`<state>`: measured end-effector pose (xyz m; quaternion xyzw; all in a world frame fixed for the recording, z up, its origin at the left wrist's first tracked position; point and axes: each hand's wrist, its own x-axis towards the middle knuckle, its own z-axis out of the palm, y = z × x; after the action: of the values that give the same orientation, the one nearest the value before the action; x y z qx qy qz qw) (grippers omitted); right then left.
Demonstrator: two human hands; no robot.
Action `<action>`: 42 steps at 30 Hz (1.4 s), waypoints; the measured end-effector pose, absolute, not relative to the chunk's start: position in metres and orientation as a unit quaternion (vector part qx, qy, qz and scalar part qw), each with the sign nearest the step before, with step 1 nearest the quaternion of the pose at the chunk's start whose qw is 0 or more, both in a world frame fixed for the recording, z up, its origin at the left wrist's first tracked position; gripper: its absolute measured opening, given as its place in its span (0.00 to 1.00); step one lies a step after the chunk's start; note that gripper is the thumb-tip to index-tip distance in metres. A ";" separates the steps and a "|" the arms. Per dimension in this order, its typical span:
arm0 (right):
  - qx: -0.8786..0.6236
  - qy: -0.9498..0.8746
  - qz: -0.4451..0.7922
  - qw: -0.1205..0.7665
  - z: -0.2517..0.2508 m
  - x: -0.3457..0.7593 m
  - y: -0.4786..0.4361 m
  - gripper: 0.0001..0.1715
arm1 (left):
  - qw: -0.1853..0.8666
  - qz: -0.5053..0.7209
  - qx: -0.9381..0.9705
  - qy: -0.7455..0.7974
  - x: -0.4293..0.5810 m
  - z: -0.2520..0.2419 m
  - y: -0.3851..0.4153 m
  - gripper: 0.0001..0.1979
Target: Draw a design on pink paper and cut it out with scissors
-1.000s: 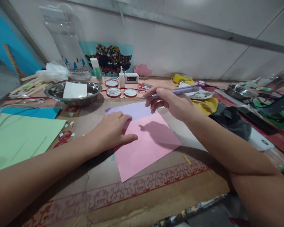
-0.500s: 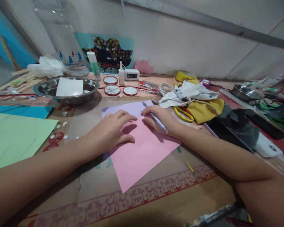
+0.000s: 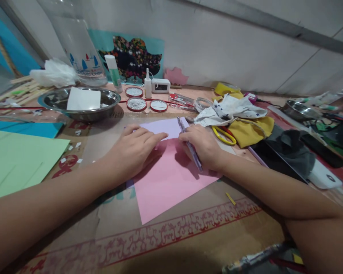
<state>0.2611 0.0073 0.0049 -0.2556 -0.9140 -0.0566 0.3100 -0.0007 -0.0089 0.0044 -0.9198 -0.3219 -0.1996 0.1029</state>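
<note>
A pink sheet of paper (image 3: 165, 186) lies at a slant in front of me, over a lilac sheet (image 3: 162, 127) that shows along its far edge. My left hand (image 3: 137, 150) rests at the left side of both sheets, fingers stretched out and the index pointing right; its thumb is mostly hidden. At the right side, my right hand (image 3: 201, 146) is closed round a clear purple pen (image 3: 194, 156). The pen tilts with one end up and away, past the fingers, over the lilac sheet. Some of the right fingertips are tucked out of sight above the pink paper.
A steel bowl (image 3: 80, 110) with white paper stands back left, near a glue stick (image 3: 113, 74), a small white bottle (image 3: 148, 85) and red-rimmed dishes (image 3: 136, 104). Green paper (image 3: 20, 163) lies left. Yellow-handled scissors (image 3: 224, 136), cloths (image 3: 231, 108) and a dark tablet (image 3: 277, 158) crowd the right.
The pink sheet has turned slightly, its near corner shifting left. My left thumb has drawn in out of view, and my right hand with the pen has moved slightly right, the pen now steeper.
</note>
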 end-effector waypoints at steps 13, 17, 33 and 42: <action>-0.333 -0.778 0.382 0.371 0.019 0.250 -0.017 0.18 | 0.017 -0.176 -0.944 -0.279 0.002 0.000 0.000 0.11; -0.409 -0.703 0.459 0.359 0.008 0.241 -0.006 0.17 | 0.047 -0.188 -0.945 -0.262 0.000 -0.006 0.004 0.14; -0.459 -0.748 0.346 0.332 0.003 0.234 0.006 0.17 | 0.049 -0.175 -0.940 -0.289 0.003 -0.005 0.000 0.17; -0.458 -0.752 0.338 0.332 0.000 0.235 0.007 0.16 | 0.054 -0.176 -0.940 -0.288 0.002 -0.007 0.000 0.16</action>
<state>0.2354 0.0072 -0.0002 -0.4577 -0.7524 0.3376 0.3323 0.0025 0.0004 -0.0069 -0.9398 -0.2876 -0.1763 0.0540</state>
